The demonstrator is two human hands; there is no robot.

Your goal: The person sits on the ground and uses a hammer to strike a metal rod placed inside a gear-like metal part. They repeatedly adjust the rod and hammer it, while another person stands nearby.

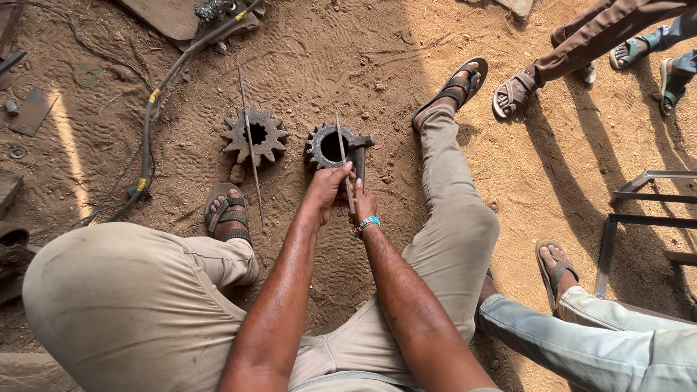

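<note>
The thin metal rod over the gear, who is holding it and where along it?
Both hands, left hand and right hand, pinch the thin rod at its lower end, above the gear.

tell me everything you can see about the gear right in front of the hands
The dark, rusty metal gear with a wide round bore lies flat on the sandy ground, teeth ringing its rim and grit in the worn surface. A hammer with a dark steel head rests against its right edge. A thin metal rod crosses over its bore, gripped lower down by the left hand and right hand. A second, similar toothed gear lies apart to its left.
</note>
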